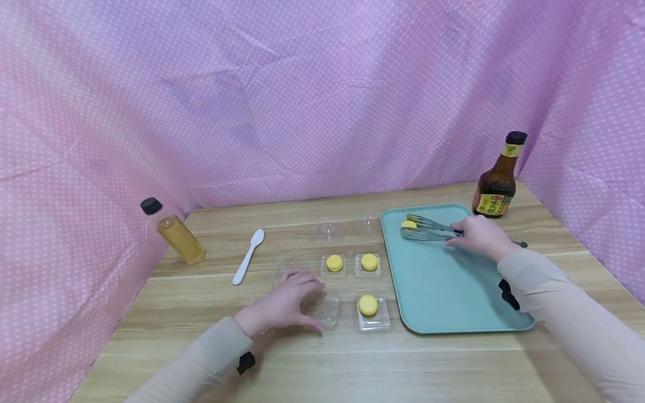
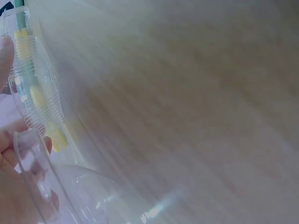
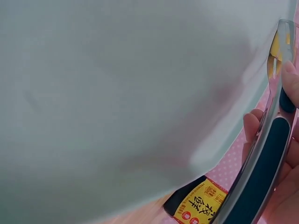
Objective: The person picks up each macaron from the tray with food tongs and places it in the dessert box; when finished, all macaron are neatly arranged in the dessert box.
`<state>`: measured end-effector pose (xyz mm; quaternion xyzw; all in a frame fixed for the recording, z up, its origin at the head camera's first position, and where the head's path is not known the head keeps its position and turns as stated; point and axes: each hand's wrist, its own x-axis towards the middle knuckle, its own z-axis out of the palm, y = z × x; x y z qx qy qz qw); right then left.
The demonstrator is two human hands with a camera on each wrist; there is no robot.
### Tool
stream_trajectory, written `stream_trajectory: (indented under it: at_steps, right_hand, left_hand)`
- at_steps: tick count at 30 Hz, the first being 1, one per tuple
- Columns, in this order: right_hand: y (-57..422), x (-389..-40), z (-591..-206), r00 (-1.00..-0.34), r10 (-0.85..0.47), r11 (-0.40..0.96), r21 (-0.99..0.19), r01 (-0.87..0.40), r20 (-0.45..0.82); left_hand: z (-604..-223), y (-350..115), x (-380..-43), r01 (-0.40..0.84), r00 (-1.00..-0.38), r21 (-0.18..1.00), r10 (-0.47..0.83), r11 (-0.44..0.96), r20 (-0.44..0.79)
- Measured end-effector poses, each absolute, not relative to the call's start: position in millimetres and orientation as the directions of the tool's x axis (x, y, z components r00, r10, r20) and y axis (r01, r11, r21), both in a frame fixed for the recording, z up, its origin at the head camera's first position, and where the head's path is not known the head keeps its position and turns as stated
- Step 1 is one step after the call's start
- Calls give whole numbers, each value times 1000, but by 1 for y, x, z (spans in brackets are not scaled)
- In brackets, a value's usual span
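Note:
My right hand (image 1: 481, 238) grips metal tongs (image 1: 428, 229) with slotted blades and dark teal handle grips (image 3: 268, 163). A small yellow macaron-like cake (image 1: 409, 224) lies between the blades, over the tray's far left corner. Left of the tray, my left hand (image 1: 284, 302) curves its thumb and fingers round opposite sides of a clear plastic box (image 1: 327, 309) with no cake in it. Its ridged wall (image 2: 46, 95) shows between thumb and fingers in the left wrist view. Three other clear boxes each hold a yellow cake: front (image 1: 368, 305), back right (image 1: 369, 262), back left (image 1: 334, 262).
The pale green tray (image 1: 453, 302) covers much of the table's right side. Clear domed lids (image 1: 328, 229) lie behind and left of the boxes. A white spoon (image 1: 248, 257) and an oil bottle (image 1: 181, 240) are at left. A brown sauce bottle (image 1: 496, 182) stands behind the tray.

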<state>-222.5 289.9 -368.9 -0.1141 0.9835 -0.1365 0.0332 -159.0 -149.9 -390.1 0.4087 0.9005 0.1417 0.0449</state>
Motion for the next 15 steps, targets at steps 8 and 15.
stream_trajectory:
  at_steps: [8,15]
  right_hand:
    - [292,-222,-372,-976,-218,933,-298,-200,-29]
    - [294,-222,-375,-983,-185,925,-339,-171,-8]
  left_hand:
    - [-390,-150,-159,717,-666,300,745,629,31]
    - [-390,-150,-159,713,-670,300,742,633,27]
